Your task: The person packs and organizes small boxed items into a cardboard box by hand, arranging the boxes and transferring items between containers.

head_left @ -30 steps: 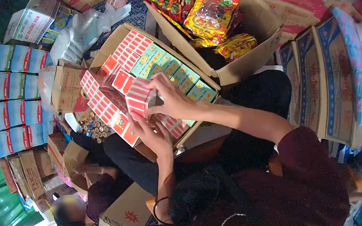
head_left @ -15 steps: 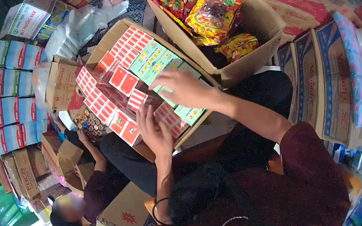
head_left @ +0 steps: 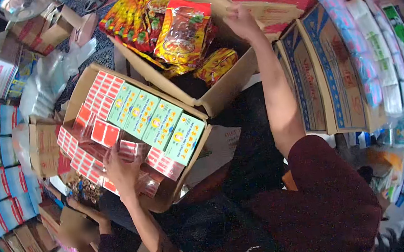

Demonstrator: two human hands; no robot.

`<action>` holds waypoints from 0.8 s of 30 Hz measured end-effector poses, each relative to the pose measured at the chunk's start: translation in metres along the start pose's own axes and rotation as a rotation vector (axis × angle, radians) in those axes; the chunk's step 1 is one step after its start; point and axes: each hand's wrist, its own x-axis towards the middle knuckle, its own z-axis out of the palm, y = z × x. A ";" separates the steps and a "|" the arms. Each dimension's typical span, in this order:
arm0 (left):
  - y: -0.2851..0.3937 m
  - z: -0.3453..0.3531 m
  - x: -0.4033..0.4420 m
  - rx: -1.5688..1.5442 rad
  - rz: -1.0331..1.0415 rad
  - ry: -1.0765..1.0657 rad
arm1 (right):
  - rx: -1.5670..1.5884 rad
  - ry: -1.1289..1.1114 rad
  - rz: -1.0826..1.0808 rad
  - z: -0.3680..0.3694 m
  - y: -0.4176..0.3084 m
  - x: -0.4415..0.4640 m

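Note:
My left hand (head_left: 123,172) reaches into an open carton (head_left: 196,156), its fingers curled round a small clear-wrapped red-and-white pack (head_left: 129,148). Beside that pack lies a larger red pack (head_left: 105,133). Green boxes (head_left: 156,126) with yellow lettering stand in a row along the carton's right side, and rows of small red-and-white boxes (head_left: 104,90) fill its far end. Away from the carton, my right hand (head_left: 241,21) is closed above the right side of a second carton (head_left: 224,80). What its fingers hold, if anything, is hidden. Red-and-yellow bags (head_left: 183,32) fill that second carton.
Blue-and-white boxes (head_left: 0,166) are stacked at the left. At the right stand tall cartons (head_left: 307,83) and plastic-wrapped packs (head_left: 354,52). A co-worker's arm (head_left: 89,210) reaches toward small round metallic items (head_left: 84,190) at the lower left.
My right hand has left the green boxes and moved up to the second carton. The left hand stays at the small pack, its fingers more curled. The whole view has shifted.

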 end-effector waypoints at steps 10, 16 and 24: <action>-0.017 -0.001 0.001 -0.307 0.087 -0.032 | -0.162 -0.233 -0.106 0.060 -0.048 -0.014; -0.030 -0.021 0.013 -0.479 -0.046 0.270 | 0.293 -0.117 -0.589 0.077 -0.119 -0.104; -0.071 -0.022 0.012 -0.513 -0.469 0.520 | 0.052 -0.237 -0.823 0.086 -0.147 -0.153</action>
